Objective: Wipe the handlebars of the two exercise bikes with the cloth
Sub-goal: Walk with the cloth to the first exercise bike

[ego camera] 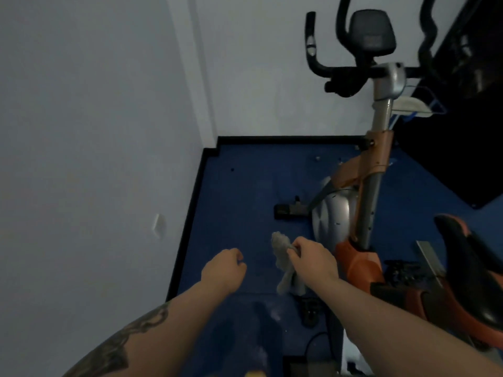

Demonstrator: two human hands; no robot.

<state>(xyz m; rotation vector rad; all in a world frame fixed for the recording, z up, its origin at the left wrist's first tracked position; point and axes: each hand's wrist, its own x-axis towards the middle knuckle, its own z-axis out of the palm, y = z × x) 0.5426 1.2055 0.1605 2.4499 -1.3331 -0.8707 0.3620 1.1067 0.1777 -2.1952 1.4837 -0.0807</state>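
A silver and orange exercise bike (367, 186) stands on the right. Its black handlebars (321, 63) curve up at the top of the view around a dark console (371, 31). My right hand (313, 258) is low, left of the bike's frame, shut on a crumpled grey cloth (283, 257) that hangs below the fingers. My left hand (226, 268) is beside it, fingers curled closed with nothing in them. Both hands are well below the handlebars. The bike's black and orange saddle (468, 265) is at the right edge. I see only one bike.
White walls close off the left and back, meeting at a corner with a black skirting (190, 221). The floor is blue matting (245, 186). A dark panel (462, 131) leans at the right. The bike's front foot bar (288, 210) and a pedal (310, 311) lie near my hands.
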